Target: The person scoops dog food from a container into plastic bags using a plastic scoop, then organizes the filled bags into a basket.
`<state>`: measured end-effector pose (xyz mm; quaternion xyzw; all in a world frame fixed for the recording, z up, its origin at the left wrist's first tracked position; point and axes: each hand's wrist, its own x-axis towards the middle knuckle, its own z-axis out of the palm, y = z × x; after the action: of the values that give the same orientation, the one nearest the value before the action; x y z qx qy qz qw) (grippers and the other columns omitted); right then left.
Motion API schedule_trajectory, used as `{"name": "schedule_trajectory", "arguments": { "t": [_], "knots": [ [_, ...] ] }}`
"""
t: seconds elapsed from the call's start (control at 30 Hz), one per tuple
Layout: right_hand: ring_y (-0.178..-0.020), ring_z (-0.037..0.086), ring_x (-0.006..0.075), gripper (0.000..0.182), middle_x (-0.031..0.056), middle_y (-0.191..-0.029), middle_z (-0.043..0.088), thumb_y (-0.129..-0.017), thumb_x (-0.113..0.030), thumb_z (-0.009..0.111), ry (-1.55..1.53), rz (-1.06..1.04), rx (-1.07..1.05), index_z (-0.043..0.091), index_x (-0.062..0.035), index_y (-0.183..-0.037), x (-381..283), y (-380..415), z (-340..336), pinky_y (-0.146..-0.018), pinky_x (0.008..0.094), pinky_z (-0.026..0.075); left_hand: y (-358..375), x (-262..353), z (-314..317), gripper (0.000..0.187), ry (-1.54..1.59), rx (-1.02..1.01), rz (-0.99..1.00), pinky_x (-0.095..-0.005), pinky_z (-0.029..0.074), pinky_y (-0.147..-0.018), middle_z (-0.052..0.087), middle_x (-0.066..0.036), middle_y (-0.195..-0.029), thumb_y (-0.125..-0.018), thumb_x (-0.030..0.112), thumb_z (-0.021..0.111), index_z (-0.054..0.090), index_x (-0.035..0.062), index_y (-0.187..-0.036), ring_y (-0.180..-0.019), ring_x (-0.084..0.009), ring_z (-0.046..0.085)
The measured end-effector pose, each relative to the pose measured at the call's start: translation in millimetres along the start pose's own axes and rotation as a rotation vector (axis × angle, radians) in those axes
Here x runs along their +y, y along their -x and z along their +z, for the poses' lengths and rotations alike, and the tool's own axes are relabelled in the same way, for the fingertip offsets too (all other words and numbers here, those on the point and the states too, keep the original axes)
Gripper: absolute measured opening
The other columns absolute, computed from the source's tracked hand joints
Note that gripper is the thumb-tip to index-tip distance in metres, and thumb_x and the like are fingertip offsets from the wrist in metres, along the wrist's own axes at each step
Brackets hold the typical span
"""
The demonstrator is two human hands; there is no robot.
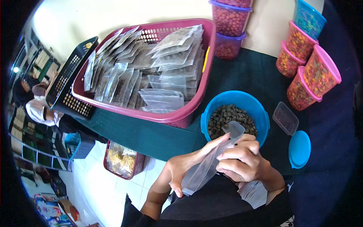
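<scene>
My left hand holds a clear empty plastic pouch from below, fingers stretched along it. My right hand grips the same pouch near its top, and a small clear scoop pokes out above its fingers. Both hands sit just in front of a blue bucket filled with dark brown pellets. More clear pouches lie in my lap under the right wrist.
A maroon basket packed with filled pouches stands on the dark green table, a black basket beside it. Tubs of coloured pellets stand at right. A clear box and blue lid lie nearby. A person sits far left.
</scene>
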<state>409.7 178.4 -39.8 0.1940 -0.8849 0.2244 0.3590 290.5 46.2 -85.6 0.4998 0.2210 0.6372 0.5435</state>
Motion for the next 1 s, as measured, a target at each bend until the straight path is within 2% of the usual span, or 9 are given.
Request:
{"name": "schedule_trajectory", "arguments": {
  "t": [0.1, 0.2, 0.43, 0.57, 0.63, 0.73, 0.77, 0.83, 1.0],
  "knots": [
    [-0.078, 0.043, 0.0155, 0.023, -0.0031, -0.087, 0.053, -0.063, -0.015, 0.067, -0.16, -0.022, -0.047, 0.053, -0.0112, -0.08, 4.4, -8.6, -1.2, -0.071, 0.0299, 0.035, 3.5, 4.1, -7.3, 0.134, -0.068, -0.048, 0.071, -0.0358, 0.015, -0.099, 0.019, -0.022, -0.129, -0.036, 0.054, 0.073, -0.002, -0.0045, -0.13, -0.121, -0.0305, 0.023],
    [-0.078, 0.046, 0.0151, 0.021, -0.0021, -0.083, 0.055, -0.067, -0.014, 0.064, -0.171, -0.047, -0.13, 0.049, -0.0098, -0.081, -0.4, -17.5, 2.2, -0.071, 0.0302, 0.037, 11.6, 13.7, -9.9, 0.127, 0.046, 0.202, 0.091, -0.0378, 0.023, -0.095, 0.035, -0.021, -0.116, -0.038, 0.044, 0.075, 0.002, -0.0042, -0.13, -0.111, -0.0286, 0.036],
    [-0.074, 0.051, 0.0152, 0.019, -0.0006, -0.079, 0.056, -0.069, -0.01, 0.062, -0.127, -0.039, -0.252, 0.048, -0.0086, -0.083, -5.5, -22.2, -5.8, -0.071, 0.031, 0.039, 18.9, 29.6, -26.2, 0.117, -0.192, 0.105, 0.183, -0.039, 0.029, -0.092, 0.043, -0.021, -0.11, -0.037, 0.022, 0.079, 0.011, -0.001, -0.129, -0.105, -0.028, 0.043],
    [-0.077, 0.053, 0.0229, 0.024, 0.0075, -0.086, 0.053, -0.069, -0.006, 0.061, -0.452, 0.158, 0.084, 0.05, -0.0053, -0.09, -3.8, -19.7, -6.4, -0.065, 0.0336, 0.042, 24.7, 43.2, -15.3, 0.105, -0.512, 0.221, 0.265, -0.0399, 0.032, -0.091, 0.045, -0.02, -0.109, -0.041, 0.019, 0.079, 0.021, -0.0009, -0.126, -0.105, -0.0286, 0.044],
    [-0.081, 0.051, 0.0263, 0.025, 0.0119, -0.091, 0.052, -0.071, -0.01, 0.06, -0.122, 0.404, 0.103, 0.05, -0.0026, -0.093, 3.6, -20.7, -15.6, -0.07, 0.0352, 0.04, 29.1, 44.2, -16.9, 0.101, -0.445, 0.248, 0.354, -0.0417, 0.031, -0.091, 0.046, -0.02, -0.11, -0.038, 0.017, 0.08, 0.028, 0.0045, -0.125, -0.105, -0.0302, 0.045],
    [-0.087, 0.048, 0.0271, 0.03, 0.0154, -0.09, 0.053, -0.071, -0.017, 0.059, 0.289, 0.707, -0.324, 0.051, -0.0004, -0.095, 34.6, 9.8, -8.7, -0.078, 0.0362, 0.034, 34.8, 46.7, -22.7, 0.101, -0.493, 0.19, 0.381, -0.0432, 0.033, -0.088, 0.046, -0.02, -0.11, -0.037, 0.016, 0.08, 0.029, 0.0079, -0.124, -0.104, -0.0316, 0.045],
    [-0.087, 0.048, 0.0271, 0.03, 0.0154, -0.09, 0.053, -0.071, -0.017, 0.059, 0.301, 0.724, -0.313, 0.051, -0.0004, -0.095, 36.8, 18.4, -3.6, -0.078, 0.0362, 0.034, 39.3, 39.0, -26.0, 0.102, -0.533, 0.24, 0.378, -0.0436, 0.032, -0.09, 0.048, -0.021, -0.104, -0.034, 0.019, 0.082, 0.031, 0.0118, -0.122, -0.099, -0.0312, 0.048],
    [-0.088, 0.049, 0.0275, 0.034, 0.0114, -0.084, 0.056, -0.069, -0.016, 0.06, 0.516, 0.974, -0.845, 0.052, -0.0007, -0.097, 38.5, 30.2, 4.9, -0.082, 0.0359, 0.033, 39.0, 40.9, -30.4, 0.102, -0.566, 0.275, 0.373, -0.0441, 0.031, -0.091, 0.05, -0.021, -0.098, -0.031, 0.021, 0.084, 0.032, 0.0156, -0.119, -0.094, -0.0307, 0.051],
    [-0.08, 0.055, 0.0284, 0.029, 0.0118, -0.078, 0.059, -0.066, -0.015, 0.062, 0.585, 1.037, -0.656, 0.059, -0.0055, -0.093, 35.8, 34.3, 4.0, -0.073, 0.0362, 0.04, 30.2, 55.1, -31.7, 0.097, -0.64, 0.116, 0.3, -0.0425, 0.03, -0.089, 0.042, -0.021, -0.114, -0.039, 0.018, 0.08, 0.032, 0.0088, -0.123, -0.106, -0.0339, 0.042]
  ]
}}
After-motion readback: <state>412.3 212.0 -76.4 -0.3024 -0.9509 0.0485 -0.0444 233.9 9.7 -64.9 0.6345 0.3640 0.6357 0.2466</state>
